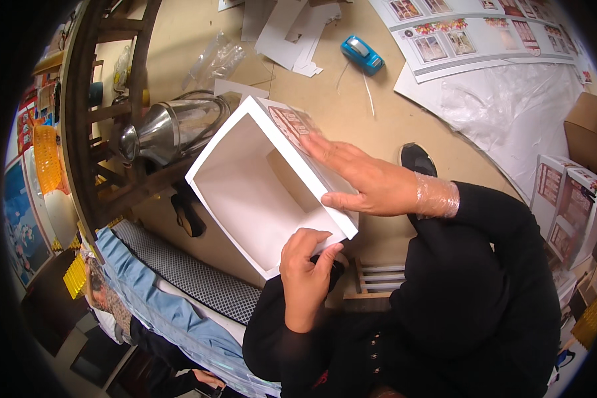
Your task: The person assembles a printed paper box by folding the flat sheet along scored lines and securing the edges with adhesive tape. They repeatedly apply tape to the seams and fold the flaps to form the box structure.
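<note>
A white cardboard box, its open side turned up towards me, is tilted between my hands. Its inside is bare white, with a tan patch on one inner wall. My right hand lies along the printed outer side, fingers stretched out and thumb at the rim; that wrist is wrapped in clear film. At the box's lower corner, my left hand has curled fingers over the rim and the thumb close to them. What supports the box from below is hidden.
Beyond the box lie a blue tape dispenser, white card offcuts and clear plastic. Printed sheets spread at upper right. A wooden frame and shiny metal vessel stand left. Another person's hand shows at lower left.
</note>
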The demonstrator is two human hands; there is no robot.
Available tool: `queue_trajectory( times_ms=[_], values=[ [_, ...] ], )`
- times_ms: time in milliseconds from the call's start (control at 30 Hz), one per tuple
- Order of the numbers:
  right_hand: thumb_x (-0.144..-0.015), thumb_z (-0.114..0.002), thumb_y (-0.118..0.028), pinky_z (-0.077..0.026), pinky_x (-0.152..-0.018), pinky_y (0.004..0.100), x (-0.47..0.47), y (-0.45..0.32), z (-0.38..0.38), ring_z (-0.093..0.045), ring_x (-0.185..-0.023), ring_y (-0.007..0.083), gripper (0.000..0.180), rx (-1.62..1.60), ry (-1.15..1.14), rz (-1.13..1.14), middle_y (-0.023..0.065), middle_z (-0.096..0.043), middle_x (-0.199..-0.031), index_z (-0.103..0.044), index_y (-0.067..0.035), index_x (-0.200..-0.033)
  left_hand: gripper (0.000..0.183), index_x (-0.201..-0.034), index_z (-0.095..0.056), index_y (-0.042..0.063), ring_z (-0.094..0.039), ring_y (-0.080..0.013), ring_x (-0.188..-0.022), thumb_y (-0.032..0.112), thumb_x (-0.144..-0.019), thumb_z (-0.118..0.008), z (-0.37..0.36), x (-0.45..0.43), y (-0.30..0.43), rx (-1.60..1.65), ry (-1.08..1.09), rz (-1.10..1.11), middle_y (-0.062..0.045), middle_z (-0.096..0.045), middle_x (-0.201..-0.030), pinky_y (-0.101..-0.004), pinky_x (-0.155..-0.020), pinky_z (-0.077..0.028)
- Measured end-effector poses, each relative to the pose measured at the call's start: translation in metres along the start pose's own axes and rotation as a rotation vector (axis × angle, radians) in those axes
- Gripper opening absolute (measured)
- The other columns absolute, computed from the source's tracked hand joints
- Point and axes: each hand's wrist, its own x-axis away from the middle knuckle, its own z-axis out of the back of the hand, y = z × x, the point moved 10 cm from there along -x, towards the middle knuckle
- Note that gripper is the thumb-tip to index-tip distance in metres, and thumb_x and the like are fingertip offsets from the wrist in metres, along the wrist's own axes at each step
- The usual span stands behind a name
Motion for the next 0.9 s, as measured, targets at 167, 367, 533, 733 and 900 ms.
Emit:
queue_trajectory(
  times_ms=[167, 367, 533, 733, 900],
  values=[
    [-0.102, -0.046, -0.026, -0.026, -0.118, 0.0409, 0.002, 0.002, 0.007, -0.033, -0.142, 0.0375, 0.058, -0.156, 0.0, -0.032, 0.0266, -0.037, -0.151, -0.032, 0.004, -0.149, 0.014, -0.093, -0.066, -0.004, -0.055, -0.016, -0.073, 0.005, -0.084, -0.073, -0.002, -0.021, 0.011, 0.277, 0.1, 0.17, -0.007, -0.056, -0.081, -0.0276, -0.069, -0.044],
    [-0.102, -0.044, -0.025, -0.026, -0.119, 0.0388, 0.016, 0.011, -0.001, -0.03, -0.145, 0.0345, 0.058, -0.125, -0.102, -0.039, 0.024, -0.033, -0.154, -0.029, 0.004, -0.15, 0.02, -0.103, -0.069, -0.004, -0.056, -0.0108, -0.079, 0.004, -0.085, -0.073, -0.015, -0.032, -0.004, 0.426, 0.034, 0.29, -0.003, -0.061, -0.09, -0.026, -0.071, -0.045],
    [-0.101, -0.047, -0.023, -0.024, -0.119, 0.0367, 0.02, 0.015, -0.009, -0.026, -0.147, 0.0324, 0.062, -0.211, -0.171, -0.099, 0.0218, -0.028, -0.158, -0.023, -0.001, -0.154, 0.02, -0.106, -0.068, -0.005, -0.058, -0.0099, -0.085, 0.004, -0.088, -0.071, -0.026, -0.035, -0.013, 0.587, 0.0, 0.319, -0.002, -0.062, -0.093, -0.0233, -0.074, -0.046],
    [-0.099, -0.051, -0.028, -0.027, -0.118, 0.0367, 0.022, 0.014, -0.01, -0.028, -0.146, 0.034, 0.068, -0.209, -0.225, -0.133, 0.0232, -0.026, -0.158, -0.022, -0.003, -0.155, 0.016, -0.101, -0.069, -0.004, -0.059, -0.007, -0.083, 0.01, -0.094, -0.067, -0.032, -0.035, -0.019, 0.776, 0.004, 0.39, -0.002, -0.067, -0.091, -0.0206, -0.078, -0.045],
    [-0.097, -0.056, -0.027, -0.028, -0.117, 0.036, 0.022, 0.017, -0.014, -0.032, -0.145, 0.0336, 0.071, -0.246, -0.224, -0.117, 0.023, -0.029, -0.157, -0.022, -0.003, -0.155, 0.013, -0.095, -0.068, -0.002, -0.057, -0.0055, -0.079, 0.011, -0.095, -0.067, -0.036, -0.038, -0.022, 0.8, -0.008, 0.402, -0.002, -0.067, -0.088, -0.0194, -0.075, -0.044]
  ],
)
